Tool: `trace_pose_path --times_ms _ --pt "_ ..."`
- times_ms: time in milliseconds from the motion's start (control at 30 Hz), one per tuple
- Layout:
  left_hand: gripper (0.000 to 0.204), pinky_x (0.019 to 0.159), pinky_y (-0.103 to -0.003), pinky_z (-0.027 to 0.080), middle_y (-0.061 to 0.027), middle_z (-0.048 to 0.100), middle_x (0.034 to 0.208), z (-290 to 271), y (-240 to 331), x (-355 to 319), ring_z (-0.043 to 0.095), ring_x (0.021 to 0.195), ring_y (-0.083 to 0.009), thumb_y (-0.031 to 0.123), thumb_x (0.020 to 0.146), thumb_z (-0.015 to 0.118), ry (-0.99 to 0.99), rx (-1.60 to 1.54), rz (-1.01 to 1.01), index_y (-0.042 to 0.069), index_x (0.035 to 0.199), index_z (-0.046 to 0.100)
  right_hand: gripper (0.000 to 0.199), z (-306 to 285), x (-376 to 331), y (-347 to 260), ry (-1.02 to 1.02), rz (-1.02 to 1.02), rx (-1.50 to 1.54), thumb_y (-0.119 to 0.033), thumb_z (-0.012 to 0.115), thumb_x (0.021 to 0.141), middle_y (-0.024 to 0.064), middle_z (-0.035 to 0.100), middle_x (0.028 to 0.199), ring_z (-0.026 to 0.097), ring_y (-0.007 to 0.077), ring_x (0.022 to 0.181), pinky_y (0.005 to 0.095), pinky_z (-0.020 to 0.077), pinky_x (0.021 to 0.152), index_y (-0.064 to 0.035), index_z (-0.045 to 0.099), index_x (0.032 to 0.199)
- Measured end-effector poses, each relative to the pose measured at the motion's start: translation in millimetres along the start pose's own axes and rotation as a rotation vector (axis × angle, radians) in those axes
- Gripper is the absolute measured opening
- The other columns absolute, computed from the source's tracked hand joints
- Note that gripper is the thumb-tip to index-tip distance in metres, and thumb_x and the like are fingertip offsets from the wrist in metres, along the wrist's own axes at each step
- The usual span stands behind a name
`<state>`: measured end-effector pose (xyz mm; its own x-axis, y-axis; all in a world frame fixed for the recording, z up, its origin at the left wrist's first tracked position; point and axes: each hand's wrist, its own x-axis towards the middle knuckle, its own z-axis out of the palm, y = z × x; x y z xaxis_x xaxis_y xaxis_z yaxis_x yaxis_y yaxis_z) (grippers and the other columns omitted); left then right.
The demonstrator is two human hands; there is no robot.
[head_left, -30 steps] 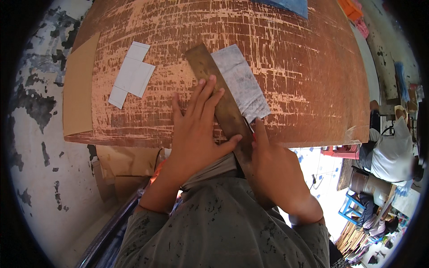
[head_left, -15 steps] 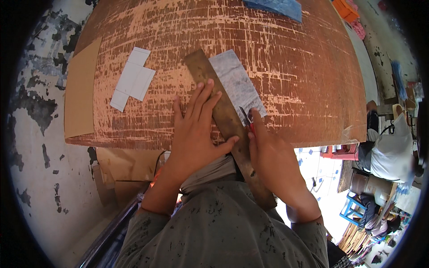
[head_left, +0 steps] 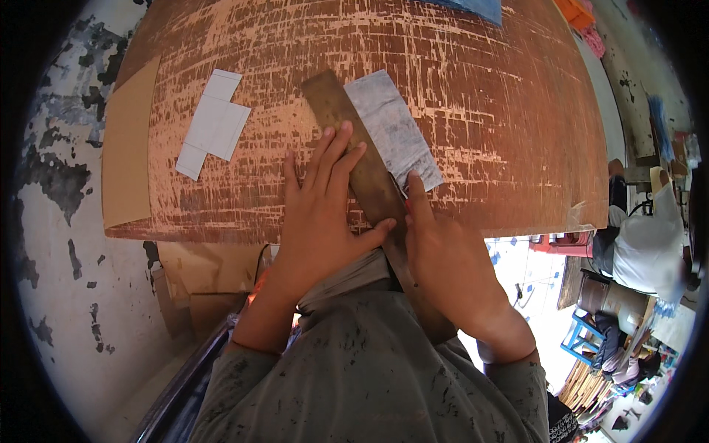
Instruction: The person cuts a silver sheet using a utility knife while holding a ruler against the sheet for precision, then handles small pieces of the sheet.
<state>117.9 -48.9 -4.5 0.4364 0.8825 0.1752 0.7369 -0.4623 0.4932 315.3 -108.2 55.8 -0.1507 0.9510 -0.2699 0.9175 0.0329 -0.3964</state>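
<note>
A long brown metal-looking straightedge (head_left: pixel 343 133) lies slanted across the near edge of the table, its lower end reaching toward my shirt. My left hand (head_left: pixel 321 199) rests flat on it with fingers spread, the fingertips on the upper part and the thumb lower down. Along its right side sits a mottled grey sheet (head_left: pixel 391 122). Held in my right hand (head_left: pixel 447 255) is a craft knife (head_left: pixel 405 201) with a bit of red showing; its dark blade meets the straightedge's right edge by the sheet's lower corner. My index finger stretches forward along the knife, and most of the handle is hidden.
Left on the worn brown table (head_left: pixel 273 52) lies a white paper template (head_left: pixel 214 122). A brown cardboard sheet (head_left: pixel 131 148) covers the table's left side. Blue material (head_left: pixel 473 9) sits at the far edge. Another person (head_left: pixel 646 247) is at the right, near a blue stool (head_left: pixel 582 337).
My right hand and the knife have shifted slightly left, bringing the blade against the straightedge. My left hand stays spread on the straightedge. The whole view has shifted a little.
</note>
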Motion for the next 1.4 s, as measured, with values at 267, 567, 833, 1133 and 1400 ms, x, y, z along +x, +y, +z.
trace_pose_path --times_ms 267,567,833,1133,1400 --pt "0.104 0.130 -0.076 0.012 -0.0131 0.029 0.181 2.4 -0.3 -0.3 0.026 0.169 -0.0339 0.056 0.082 0.088 -0.018 0.042 0.026 0.007 0.162 0.045 0.070 -4.3 -37.0 4.9 -0.021 -0.093 -0.135 -0.020 0.065 0.103 0.0260 0.075 0.079 0.077 0.0415 0.068 0.0479 0.0614 0.058 0.0158 0.039 0.158" --pt "0.109 0.131 -0.075 0.010 -0.0100 0.029 0.182 3.5 -3.6 -3.0 0.026 0.169 -0.0365 0.049 0.078 0.092 -0.004 0.023 0.019 0.011 0.167 0.041 0.054 -8.0 -15.6 -0.4 0.100 0.078 0.133 -0.016 0.059 0.110 0.0292 0.071 0.077 0.072 0.0499 0.069 0.0589 0.0563 0.062 -0.0006 0.049 0.161" --pt "0.109 0.131 -0.075 0.011 -0.0099 0.029 0.182 3.0 -2.4 -1.3 0.027 0.169 -0.0368 0.047 0.077 0.093 -0.013 0.016 0.006 0.013 0.166 0.042 0.055 5.6 3.7 1.8 0.126 -0.009 0.166 -0.015 0.058 0.111 0.0294 0.075 0.088 0.072 0.0507 0.075 0.0603 0.0560 0.070 0.0042 0.046 0.162" --pt "0.109 0.131 -0.074 0.011 -0.0107 0.030 0.182 2.6 -3.4 -0.7 0.028 0.168 -0.0380 0.047 0.075 0.094 -0.022 0.006 -0.003 0.011 0.165 0.043 0.056 -2.0 2.7 -5.3 0.015 0.060 0.114 -0.013 0.057 0.111 0.0303 0.074 0.088 0.073 0.0497 0.078 0.0598 0.0557 0.071 0.0054 0.045 0.162" --pt "0.107 0.131 -0.074 0.011 -0.0137 0.030 0.181 5.6 1.0 0.6 0.027 0.168 -0.0343 0.052 0.078 0.091 -0.037 0.032 0.012 0.007 0.163 0.044 0.059 -0.2 1.3 3.9 0.024 0.016 0.124 -0.014 0.057 0.111 0.0312 0.073 0.088 0.073 0.0495 0.079 0.0590 0.0563 0.072 0.0053 0.041 0.164"
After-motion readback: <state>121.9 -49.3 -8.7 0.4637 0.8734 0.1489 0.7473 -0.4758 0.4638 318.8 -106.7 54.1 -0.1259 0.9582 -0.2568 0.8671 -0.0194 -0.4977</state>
